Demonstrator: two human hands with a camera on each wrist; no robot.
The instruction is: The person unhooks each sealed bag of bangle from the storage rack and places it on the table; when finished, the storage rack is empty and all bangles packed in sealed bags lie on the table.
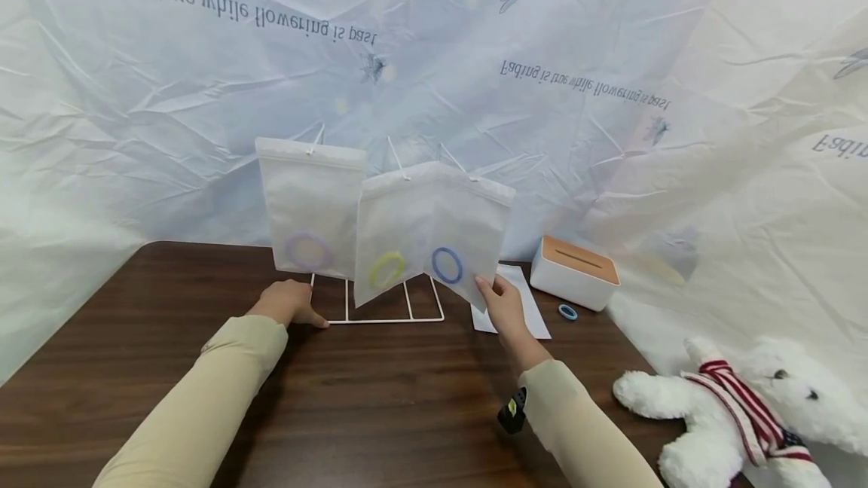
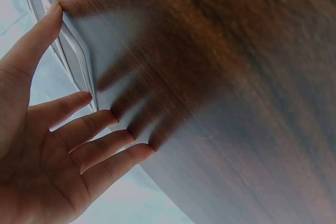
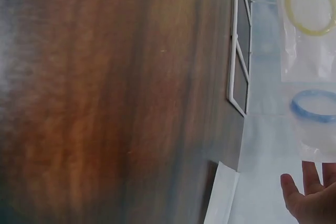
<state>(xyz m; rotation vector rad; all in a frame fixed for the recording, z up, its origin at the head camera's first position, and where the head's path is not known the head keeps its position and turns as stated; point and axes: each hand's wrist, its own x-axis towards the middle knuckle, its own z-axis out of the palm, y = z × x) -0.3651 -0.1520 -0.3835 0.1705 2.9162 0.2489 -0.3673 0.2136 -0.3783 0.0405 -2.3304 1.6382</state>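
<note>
My left hand [image 1: 288, 303] is spread, its thumb touching the front wire of a white wire rack [image 1: 386, 321] and its fingertips on the table by the rack's left end. With my right hand [image 1: 505, 307] I pinch the right edge of a frosted zip bag [image 1: 468, 209] holding a blue ring [image 1: 447, 266]; the thumb lies in front, other fingertips are partly hidden behind. Beside it hangs a similar bag [image 1: 389, 209] with a yellow ring [image 1: 386, 269]. Further left, another bag [image 1: 312, 179] holds a pale purple ring [image 1: 308, 251].
On the right stand a white tissue box [image 1: 570, 281] with a wooden lid, a small blue ring [image 1: 567, 312] and a white sheet [image 1: 536, 315]. A white plush toy [image 1: 719, 420] sits at the table's right edge. A printed white cloth [image 1: 434, 44] hangs behind.
</note>
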